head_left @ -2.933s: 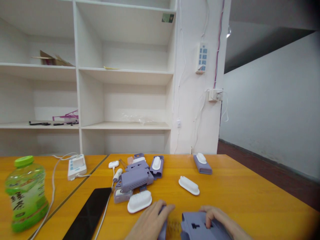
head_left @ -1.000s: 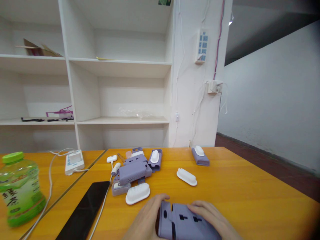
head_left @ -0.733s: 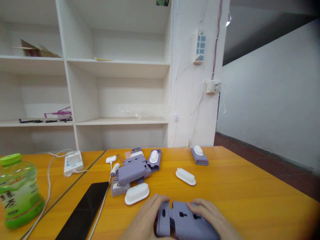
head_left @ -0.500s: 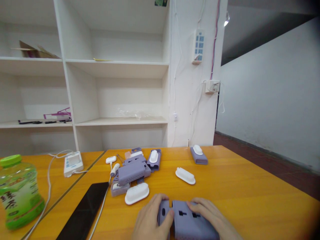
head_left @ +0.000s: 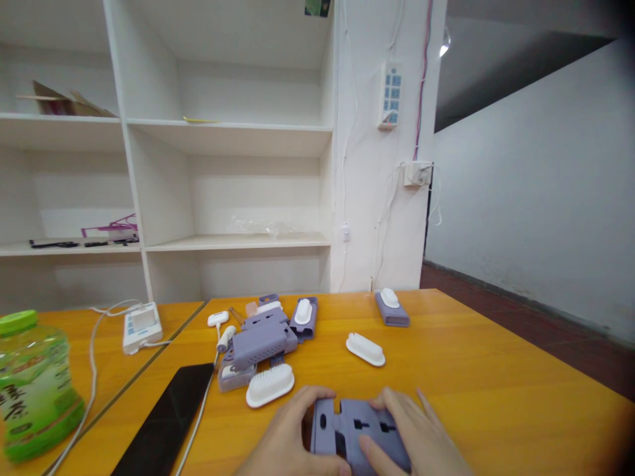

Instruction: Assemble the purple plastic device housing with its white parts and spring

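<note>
At the near edge of the table, my left hand [head_left: 292, 439] curls its fingers and thumb around a small purple plastic piece [head_left: 323, 437] with an oval slot. My right hand [head_left: 421, 433] grips a larger purple plastic housing [head_left: 373, 436] with keyhole-shaped cutouts. The two pieces sit side by side and meet, with an opening at the join. The lower parts of both are cut off by the frame. Just beyond my left hand lies a white oval bristled brush head [head_left: 270, 385]. Farther right rests another white oval piece [head_left: 366, 348], smooth side up.
Several purple housings [head_left: 260, 340] are piled at the back left beside a white cable. A purple piece [head_left: 397, 318] with a white oval part on it stands at the back right. Left are a black tablet-like slab [head_left: 166, 423], a green-lidded jar [head_left: 42, 396] and a power strip [head_left: 141, 337].
The larger purple housing has shifted left against the small piece and the gap between them has narrowed. My right hand has moved left with it, and its thumb now shows on top.
</note>
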A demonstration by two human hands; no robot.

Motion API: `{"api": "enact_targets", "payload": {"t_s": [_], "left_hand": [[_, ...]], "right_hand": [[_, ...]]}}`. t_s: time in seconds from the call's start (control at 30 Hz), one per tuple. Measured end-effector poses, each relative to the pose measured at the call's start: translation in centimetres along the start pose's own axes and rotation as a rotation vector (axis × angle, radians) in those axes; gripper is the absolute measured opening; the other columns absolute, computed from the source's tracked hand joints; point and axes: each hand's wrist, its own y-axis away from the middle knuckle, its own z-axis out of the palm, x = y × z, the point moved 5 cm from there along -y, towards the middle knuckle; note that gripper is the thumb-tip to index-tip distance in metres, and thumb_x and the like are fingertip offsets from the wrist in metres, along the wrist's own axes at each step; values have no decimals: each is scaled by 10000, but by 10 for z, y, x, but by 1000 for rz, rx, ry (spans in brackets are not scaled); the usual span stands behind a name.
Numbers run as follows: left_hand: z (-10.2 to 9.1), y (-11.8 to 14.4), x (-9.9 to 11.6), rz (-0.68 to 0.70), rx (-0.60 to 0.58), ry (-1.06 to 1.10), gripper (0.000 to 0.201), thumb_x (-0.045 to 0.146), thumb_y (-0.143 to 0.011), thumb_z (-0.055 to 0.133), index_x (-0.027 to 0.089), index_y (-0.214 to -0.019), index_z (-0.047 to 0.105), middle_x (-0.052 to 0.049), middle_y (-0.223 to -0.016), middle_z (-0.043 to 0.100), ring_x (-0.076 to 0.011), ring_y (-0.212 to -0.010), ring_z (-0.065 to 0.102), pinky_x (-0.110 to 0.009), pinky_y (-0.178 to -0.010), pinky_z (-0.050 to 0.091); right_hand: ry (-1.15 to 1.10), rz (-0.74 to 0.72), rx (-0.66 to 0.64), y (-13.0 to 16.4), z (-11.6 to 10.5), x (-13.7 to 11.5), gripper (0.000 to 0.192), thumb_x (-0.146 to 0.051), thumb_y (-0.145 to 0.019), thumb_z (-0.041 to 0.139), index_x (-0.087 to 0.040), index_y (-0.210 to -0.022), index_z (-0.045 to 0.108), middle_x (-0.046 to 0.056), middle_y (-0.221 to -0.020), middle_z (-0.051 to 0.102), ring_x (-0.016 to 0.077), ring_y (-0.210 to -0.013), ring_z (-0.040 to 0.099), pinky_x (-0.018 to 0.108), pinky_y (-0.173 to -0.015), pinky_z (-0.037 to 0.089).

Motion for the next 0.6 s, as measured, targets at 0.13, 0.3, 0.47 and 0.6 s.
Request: {"api": "enact_targets", "payload": {"t_s": [0.13, 0.3, 0.47, 0.6], "left_hand": [[1, -4, -3, -22, 8, 11, 893, 225, -478, 976, 251, -1281, 587, -21, -1216, 682, -267, -1120, 647, -339, -946, 516], [2, 0, 0, -6, 13, 92, 812, 154, -506, 936, 229, -1240, 597, -9, -1122, 694, -248, -1013, 676, -317, -847, 520], [2, 3, 0, -3, 42, 88, 803, 133, -514, 932, 229, -1233, 587, -20, -1149, 691, -235, -999, 668, -323, -862, 506], [1, 5, 6, -30, 39, 63, 792, 165, -534, 937, 230, -1238, 581, -10, -1122, 689, -219, -973, 667, -321, -873, 505]], "right_hand": [[89, 121, 14, -18, 17, -23, 359, -522, -899, 622, -237, -1108, 686, 143, -1164, 779, 406, -1171, 684, 823, -1165, 89], [74, 120, 1, -25, 23, -33, 284, -518, -928, 568, -291, -1049, 689, 55, -1177, 772, 356, -1190, 668, 767, -1168, 154], [77, 91, 29, -21, 21, -31, 283, -526, -925, 582, -304, -1060, 694, 39, -1168, 768, 344, -1194, 664, 755, -1177, 150], [67, 96, 50, -19, 21, -32, 268, -521, -923, 592, -304, -1043, 695, 36, -1152, 772, 337, -1180, 674, 752, -1183, 154]]}}
